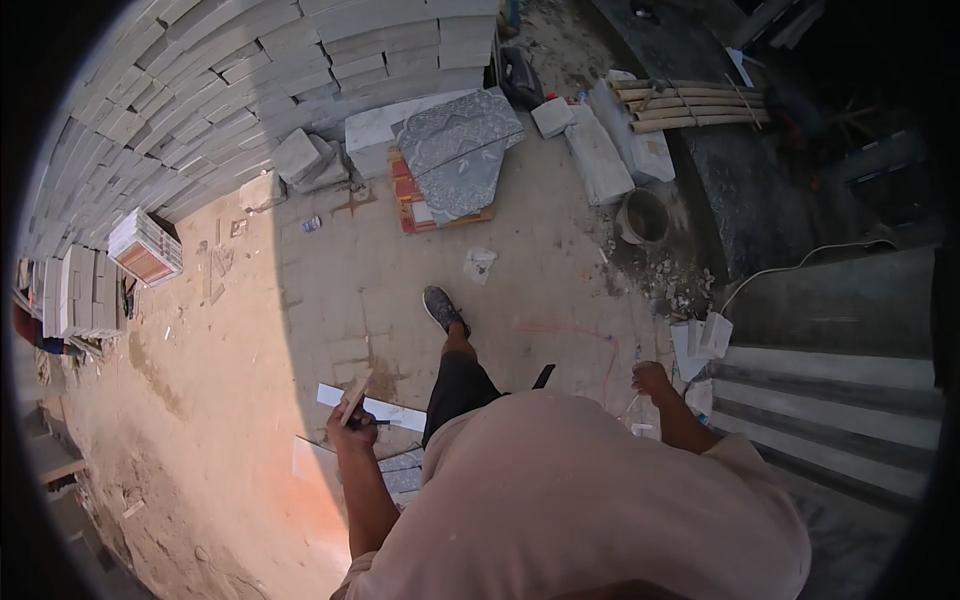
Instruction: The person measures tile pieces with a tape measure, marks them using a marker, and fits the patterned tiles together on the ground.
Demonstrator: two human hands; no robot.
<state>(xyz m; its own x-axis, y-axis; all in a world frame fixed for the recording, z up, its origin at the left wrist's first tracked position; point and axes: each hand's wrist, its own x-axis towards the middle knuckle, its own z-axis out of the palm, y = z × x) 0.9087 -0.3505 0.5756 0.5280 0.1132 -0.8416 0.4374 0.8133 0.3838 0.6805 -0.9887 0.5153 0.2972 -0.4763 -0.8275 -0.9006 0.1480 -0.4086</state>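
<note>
My left hand [350,428] is closed around a flat tan piece, wood-like in colour [355,393]. A slim dark, pen-like thing [381,422] sticks out beside the same hand. Beneath and beyond that hand a long white strip [405,413] lies on the ground, with grey patterned pieces [402,470] nearer my body. On the other side, my right hand [652,380] is held out with its fingers curled together; what they hold, if anything, is too small to make out. A pale, partly see-through item [643,420] shows just below it.
Grey patterned tiles [460,150] lie on cardboard boxes ahead. Block stacks [230,80] line the far left. A bucket [643,216], rubble [680,283] and bamboo poles [690,105] are ahead right. Steps [820,400] rise at right, beside a cable [790,268].
</note>
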